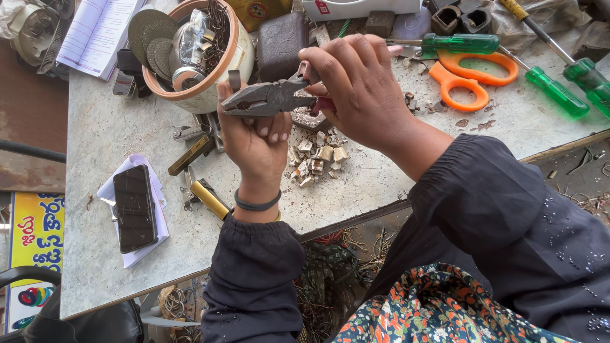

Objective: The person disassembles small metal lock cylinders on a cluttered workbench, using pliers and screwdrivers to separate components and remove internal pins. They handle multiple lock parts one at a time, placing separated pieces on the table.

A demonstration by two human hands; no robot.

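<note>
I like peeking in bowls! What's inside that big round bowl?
The bowl holds grey discs, a tape roll, tangled wire and a clear packet. Whatever lies beneath them is covered.

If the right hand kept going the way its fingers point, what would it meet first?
Likely the left hand, which grips the grey steel pliers just leftward of the right hand; the round cream bowl of scrap parts lies beyond. Depth is uncertain.
</note>
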